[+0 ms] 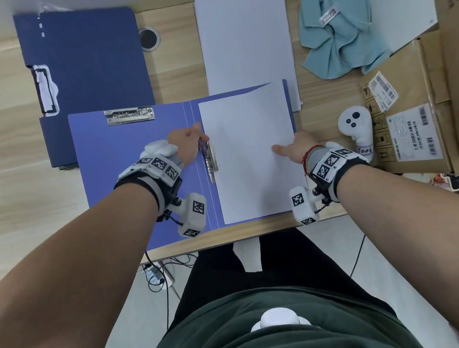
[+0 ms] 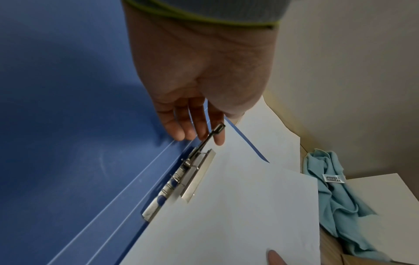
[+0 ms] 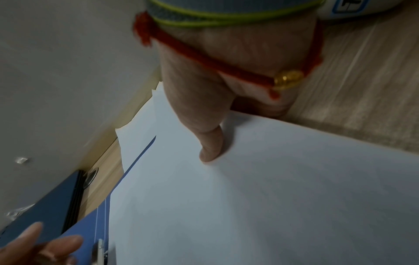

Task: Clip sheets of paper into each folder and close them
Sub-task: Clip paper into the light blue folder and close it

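Holding the lever: left hand (image 2: 199, 75) had its fingers fairly straight at the side clip (image 2: 181, 181), its lever (image 2: 209, 138) raised between them
Right hand (image 1: 296, 145): pinched the sheet's right edge, thumb on top, fingers under
Sheet (image 1: 251, 154): lay on the right half of the open folder (image 1: 137, 166), left edge at the clip
Folder spot: front of the desk (image 1: 3, 158)
Closed folders (image 1: 83, 58): stacked behind it on the left
Paper stack (image 1: 245, 41): just behind the open folder
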{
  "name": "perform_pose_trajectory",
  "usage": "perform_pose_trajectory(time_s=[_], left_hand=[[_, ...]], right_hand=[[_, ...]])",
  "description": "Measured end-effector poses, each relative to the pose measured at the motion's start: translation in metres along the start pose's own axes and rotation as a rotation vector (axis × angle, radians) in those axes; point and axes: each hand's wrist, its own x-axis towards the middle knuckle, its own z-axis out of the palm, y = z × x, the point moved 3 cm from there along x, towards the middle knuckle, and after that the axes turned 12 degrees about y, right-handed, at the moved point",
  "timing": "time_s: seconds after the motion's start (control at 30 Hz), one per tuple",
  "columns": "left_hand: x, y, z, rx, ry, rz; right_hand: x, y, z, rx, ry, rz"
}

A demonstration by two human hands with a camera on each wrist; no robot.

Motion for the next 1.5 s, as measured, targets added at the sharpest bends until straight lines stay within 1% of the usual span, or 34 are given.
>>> perform_pose_trajectory(time_s=[0.07,0.13,0.2,0.33,0.43,0.67,0.83,1.1,1.2,1.3,1.37,1.5], left_hand=[[-0.002,-0.004,-0.002,-0.041,-0.024,-0.025],[-0.006,-0.009,-0.002,-0.023,-0.112,-0.026],[-0.008,-0.018,-0.004,0.028,-0.174,0.007],[-0.005,-0.036,-0.006,0.145,-0.211,0.081],[-0.006,-0.040,-0.005,0.144,-0.250,0.101],[-0.003,-0.041,-0.003,0.306,-0.251,0.192],[-0.001,-0.036,0.004,0.503,-0.245,0.201],[-0.008,-0.026,0.014,0.658,-0.212,0.194],[-0.010,-0.021,0.016,0.767,-0.221,0.243],[-0.011,-0.018,0.016,0.815,-0.246,0.238],[-0.008,-0.020,0.016,0.809,-0.266,0.215],[-0.007,-0.020,0.016,0.821,-0.269,0.197]], right_hand=[[0.000,-0.001,0.000,0.010,-0.001,0.002],[-0.001,-0.001,0.000,0.018,0.001,0.001],[-0.002,-0.002,0.000,0.022,0.000,0.002],[-0.003,-0.003,0.000,0.004,0.018,0.003],[-0.002,-0.004,-0.001,-0.012,0.023,0.007],[-0.001,-0.003,0.001,0.027,0.006,0.031],[-0.001,-0.004,0.000,0.031,0.005,0.034],[0.003,-0.004,0.001,0.022,0.002,0.037],[0.005,-0.005,0.002,0.019,0.004,0.038],[0.006,-0.006,0.002,0.016,0.006,0.041],[0.006,-0.007,0.002,0.022,0.010,0.046],[0.010,-0.009,0.000,0.013,0.039,0.020]])
